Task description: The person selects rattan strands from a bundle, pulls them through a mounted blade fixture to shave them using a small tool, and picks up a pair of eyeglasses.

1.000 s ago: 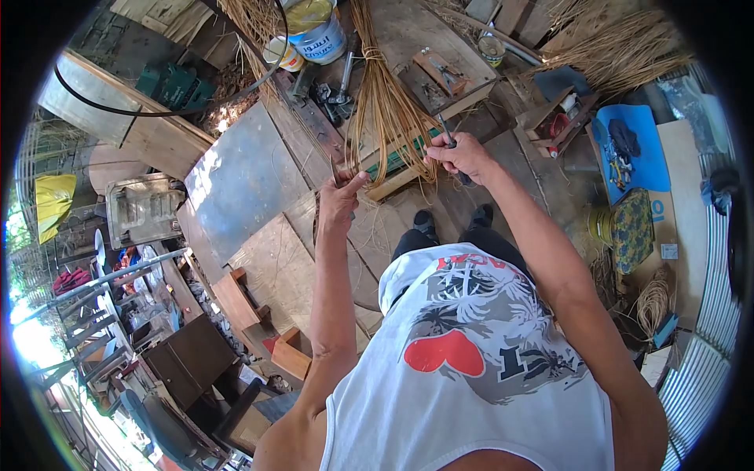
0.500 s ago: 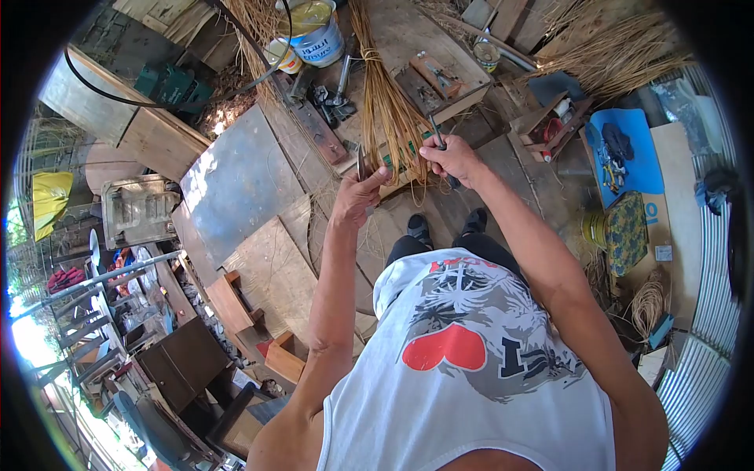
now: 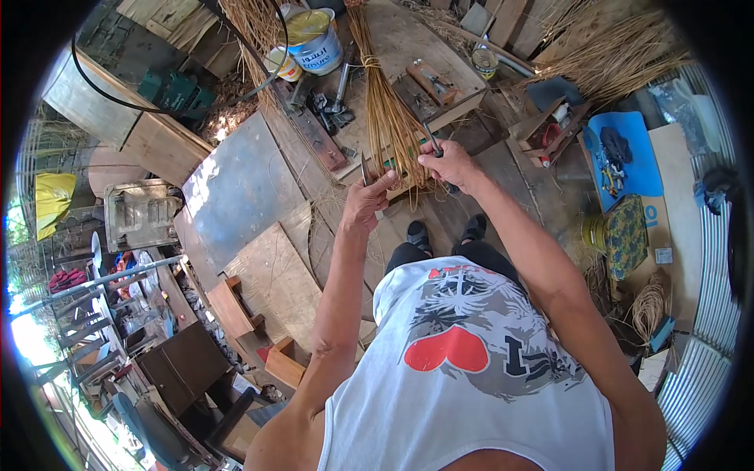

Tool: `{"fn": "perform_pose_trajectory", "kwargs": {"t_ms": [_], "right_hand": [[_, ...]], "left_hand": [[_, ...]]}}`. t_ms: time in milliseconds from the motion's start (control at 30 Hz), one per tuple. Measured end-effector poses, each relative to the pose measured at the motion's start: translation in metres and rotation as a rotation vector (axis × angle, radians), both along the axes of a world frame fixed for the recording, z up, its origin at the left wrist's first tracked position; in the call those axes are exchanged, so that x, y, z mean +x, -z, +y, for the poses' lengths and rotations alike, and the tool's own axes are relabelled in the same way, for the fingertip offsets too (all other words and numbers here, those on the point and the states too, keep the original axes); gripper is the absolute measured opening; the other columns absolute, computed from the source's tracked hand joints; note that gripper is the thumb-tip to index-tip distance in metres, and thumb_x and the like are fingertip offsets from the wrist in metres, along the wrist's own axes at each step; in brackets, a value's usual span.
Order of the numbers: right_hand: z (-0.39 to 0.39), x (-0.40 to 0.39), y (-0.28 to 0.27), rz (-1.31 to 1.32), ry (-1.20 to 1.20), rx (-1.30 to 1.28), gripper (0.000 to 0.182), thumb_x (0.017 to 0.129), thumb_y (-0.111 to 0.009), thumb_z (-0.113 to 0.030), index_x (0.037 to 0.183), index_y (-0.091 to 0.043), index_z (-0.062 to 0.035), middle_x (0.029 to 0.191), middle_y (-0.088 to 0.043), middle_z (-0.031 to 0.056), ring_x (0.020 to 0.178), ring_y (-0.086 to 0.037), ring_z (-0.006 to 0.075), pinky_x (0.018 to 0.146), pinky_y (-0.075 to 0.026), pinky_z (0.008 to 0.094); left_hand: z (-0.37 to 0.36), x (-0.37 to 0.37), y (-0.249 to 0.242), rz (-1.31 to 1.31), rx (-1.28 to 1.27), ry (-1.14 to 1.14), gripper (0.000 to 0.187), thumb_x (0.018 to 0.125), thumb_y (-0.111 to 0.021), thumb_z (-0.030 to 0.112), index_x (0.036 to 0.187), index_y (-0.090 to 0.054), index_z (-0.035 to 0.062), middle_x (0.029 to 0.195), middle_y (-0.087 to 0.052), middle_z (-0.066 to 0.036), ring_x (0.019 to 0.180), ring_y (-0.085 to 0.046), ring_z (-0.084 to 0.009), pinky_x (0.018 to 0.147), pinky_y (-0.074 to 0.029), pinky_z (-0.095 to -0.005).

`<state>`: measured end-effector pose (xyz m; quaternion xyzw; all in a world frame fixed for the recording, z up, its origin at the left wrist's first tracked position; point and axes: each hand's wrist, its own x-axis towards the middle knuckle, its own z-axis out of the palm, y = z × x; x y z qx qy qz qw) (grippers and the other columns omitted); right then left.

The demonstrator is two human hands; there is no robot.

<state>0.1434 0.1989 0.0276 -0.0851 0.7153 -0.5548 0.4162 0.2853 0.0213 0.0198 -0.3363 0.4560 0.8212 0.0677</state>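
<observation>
Strip bundle (image 3: 382, 98): upper end cut off; long axis slants, loose ends toward person (image 3: 471, 392). Left hand (image 3: 367, 204) clamped on half-hidden slim tool (image 3: 364, 170); right hand (image 3: 453, 164) on dark tool (image 3: 432, 140).

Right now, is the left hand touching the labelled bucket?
No, the left hand is near the cane bundle, apart from the bucket.

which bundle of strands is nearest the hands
The tied bundle, its ends fanning between the left hand and right hand; the upper-left bunch, upper-right pile and lower-right coil lie farther off.
</observation>
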Motion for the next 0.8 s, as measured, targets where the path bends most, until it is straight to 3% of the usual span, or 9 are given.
{"fn": "perform_pose_trajectory", "kwargs": {"t_ms": [200,267,300,367,500,567,633,700,800], "right_hand": [[-0.003,0.006,-0.004,0.095,0.051,0.116,0.029,0.091,-0.066,-0.019,0.114,-0.060,-0.0019,0.089,-0.066,0.0033,0.058,-0.053,0.0069,0.052,-0.045,0.0246],[-0.005,0.007,0.005,0.349,0.090,0.168,0.032,0.090,-0.065,-0.024,0.116,-0.063,-0.0053,0.094,-0.070,0.0083,0.078,-0.067,0.0220,0.069,-0.055,0.0349],[-0.004,0.007,0.008,0.351,0.089,0.168,0.032,0.090,-0.065,-0.024,0.116,-0.063,-0.0053,0.094,-0.070,0.0083,0.078,-0.067,0.0220,0.069,-0.055,0.0349],[-0.007,0.011,-0.003,0.572,0.108,0.262,0.030,0.089,-0.064,-0.025,0.112,-0.064,-0.0069,0.099,-0.070,0.0114,0.086,-0.068,0.0276,0.077,-0.053,0.0383],[-0.015,0.020,-0.020,0.515,0.037,0.187,0.022,0.089,-0.065,-0.023,0.104,-0.065,-0.0076,0.094,-0.069,0.0121,0.086,-0.067,0.0287,0.077,-0.052,0.0400],[-0.022,0.028,-0.021,0.709,0.094,0.053,0.016,0.089,-0.064,-0.022,0.094,-0.064,-0.0060,0.089,-0.067,0.0124,0.084,-0.066,0.0305,0.075,-0.051,0.0416],[-0.028,0.033,-0.024,0.684,0.082,0.063,0.017,0.088,-0.065,-0.020,0.096,-0.066,-0.0055,0.090,-0.068,0.0119,0.084,-0.066,0.0276,0.076,-0.051,0.0390],[-0.031,0.034,-0.023,0.661,0.069,0.073,0.017,0.088,-0.066,-0.019,0.098,-0.067,-0.0050,0.091,-0.069,0.0114,0.084,-0.066,0.0248,0.078,-0.051,0.0364],[-0.036,0.034,-0.009,0.738,-0.024,-0.002,0.016,0.088,-0.064,-0.021,0.091,-0.064,-0.0054,0.087,-0.064,0.0127,0.082,-0.064,0.0319,0.075,-0.050,0.0419]], "left_hand": [[0.006,0.007,0.005,0.122,0.071,-0.061,0.024,0.096,-0.066,0.026,0.106,-0.067,0.0037,0.065,-0.049,0.007,0.050,-0.033,-0.0027,0.045,-0.027,-0.0215],[0.007,0.007,0.008,0.116,0.085,-0.067,0.024,0.097,-0.065,0.026,0.106,-0.067,0.0037,0.065,-0.049,0.007,0.049,-0.033,-0.0026,0.045,-0.028,-0.0213],[0.007,0.007,0.010,0.111,0.098,-0.071,0.025,0.098,-0.064,0.027,0.106,-0.068,0.0037,0.064,-0.048,0.008,0.049,-0.032,-0.0025,0.045,-0.028,-0.0212],[0.008,0.007,0.005,0.114,0.107,-0.073,0.024,0.098,-0.063,0.027,0.105,-0.068,0.0039,0.065,-0.049,0.008,0.049,-0.032,-0.0023,0.045,-0.028,-0.0211],[0.004,0.008,0.008,0.134,0.134,-0.028,0.023,0.098,-0.062,0.026,0.105,-0.068,0.0045,0.071,-0.054,0.006,0.050,-0.034,-0.0021,0.045,-0.029,-0.0211],[0.008,0.007,0.004,0.127,0.114,-0.049,0.022,0.098,-0.063,0.026,0.105,-0.067,0.0048,0.073,-0.056,0.006,0.050,-0.034,-0.0021,0.045,-0.029,-0.0210],[0.011,0.006,0.004,0.120,0.091,-0.076,0.022,0.097,-0.064,0.025,0.105,-0.067,0.0050,0.076,-0.057,0.006,0.051,-0.034,-0.0020,0.045,-0.030,-0.0209],[0.014,0.004,0.007,0.089,0.068,-0.130,0.021,0.096,-0.066,0.026,0.103,-0.066,0.0060,0.076,-0.057,0.006,0.051,-0.036,-0.0020,0.045,-0.030,-0.0210],[0.020,0.003,0.003,0.091,0.113,-0.171,0.016,0.095,-0.068,0.023,0.099,-0.061,0.0099,0.070,-0.048,0.009,0.050,-0.037,-0.0014,0.044,-0.029,-0.0195]]}}
